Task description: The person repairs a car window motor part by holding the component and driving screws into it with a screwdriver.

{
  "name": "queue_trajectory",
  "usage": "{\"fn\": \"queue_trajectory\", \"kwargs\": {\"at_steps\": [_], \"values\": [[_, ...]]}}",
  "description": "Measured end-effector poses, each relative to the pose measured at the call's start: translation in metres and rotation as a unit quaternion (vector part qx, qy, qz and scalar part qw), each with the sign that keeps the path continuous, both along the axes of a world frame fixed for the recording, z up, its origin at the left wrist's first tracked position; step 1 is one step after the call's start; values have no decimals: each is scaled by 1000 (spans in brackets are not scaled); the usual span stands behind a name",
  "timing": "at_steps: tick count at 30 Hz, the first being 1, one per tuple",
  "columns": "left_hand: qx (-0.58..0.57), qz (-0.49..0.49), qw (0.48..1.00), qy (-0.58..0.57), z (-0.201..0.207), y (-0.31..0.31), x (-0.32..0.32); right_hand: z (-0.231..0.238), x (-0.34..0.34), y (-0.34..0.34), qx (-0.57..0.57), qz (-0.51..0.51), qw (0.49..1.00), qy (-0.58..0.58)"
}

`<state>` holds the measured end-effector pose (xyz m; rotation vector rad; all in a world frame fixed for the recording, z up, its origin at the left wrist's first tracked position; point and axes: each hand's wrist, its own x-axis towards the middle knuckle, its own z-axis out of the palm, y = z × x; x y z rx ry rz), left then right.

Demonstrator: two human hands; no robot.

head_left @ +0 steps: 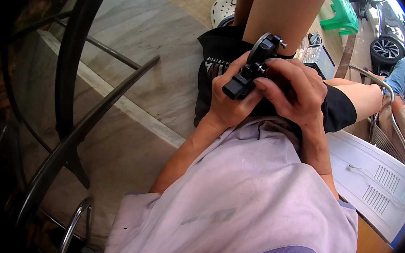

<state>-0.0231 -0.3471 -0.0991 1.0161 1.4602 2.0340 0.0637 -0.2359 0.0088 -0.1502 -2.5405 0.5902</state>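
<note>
Gripping a black part at twelve o'clock, both the left hand and right hand are clasping it firmly; turning it over seems next.

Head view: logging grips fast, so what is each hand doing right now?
Left hand: closed around the black plastic mechanical part with a round ring end.
Right hand: fingers curled on the same part.
</note>
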Motion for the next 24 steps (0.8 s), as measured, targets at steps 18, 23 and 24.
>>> {"fn": "queue_trajectory", "kwargs": {"at_steps": [18,23,24], "values": [[5,3,1000,0,1,3,1,-4,0,3,15,3,999,42],[4,-7,1000,-23,0,0,1,-5,1,2,17,-3,1000,-1],[2,-6,1000,-20,0,0,1,-5,1,3,16,-4,1000,-1]]}}
